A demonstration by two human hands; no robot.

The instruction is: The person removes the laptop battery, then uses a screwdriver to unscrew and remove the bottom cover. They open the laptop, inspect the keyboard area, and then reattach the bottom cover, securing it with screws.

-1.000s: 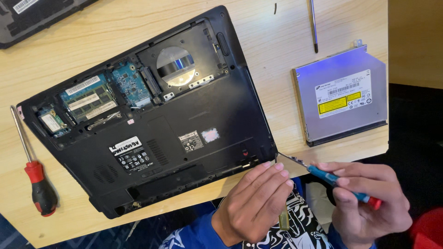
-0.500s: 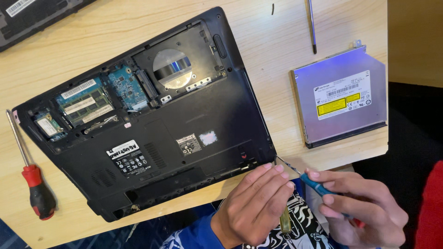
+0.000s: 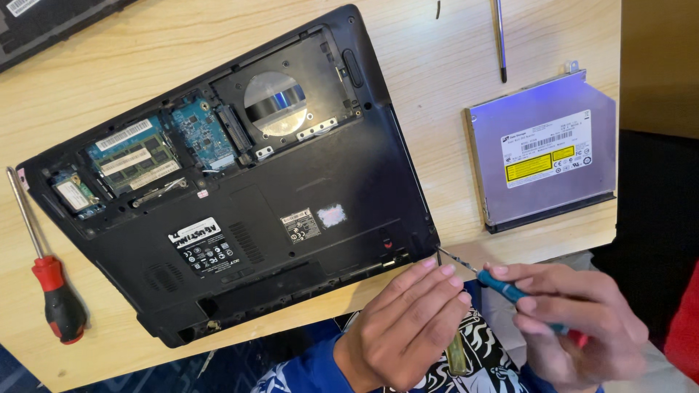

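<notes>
Hand positions had shifted little over the last second: the right hand (image 3: pixel 575 320) stayed clamped on the small blue-handled screwdriver (image 3: pixel 510 290), whose tip had slid in to the near right corner of the upturned black laptop (image 3: pixel 233 189) on the table (image 3: pixel 145 58). The left hand (image 3: pixel 408 327), fingers loosely curled and gripping nothing visible, steadied beside the shaft. The optical drive (image 3: pixel 546 153) and the red-handled screwdriver (image 3: pixel 54 298) lay unmoved.

Two bare hands, left hand (image 3: pixel 404 331) and right hand (image 3: pixel 575 327), no gloves, rings or watch showing, bright blue sleeve (image 3: pixel 309 371) just behind the left grip, black-and-white patterned garment (image 3: pixel 484 356) below and between both grips
</notes>
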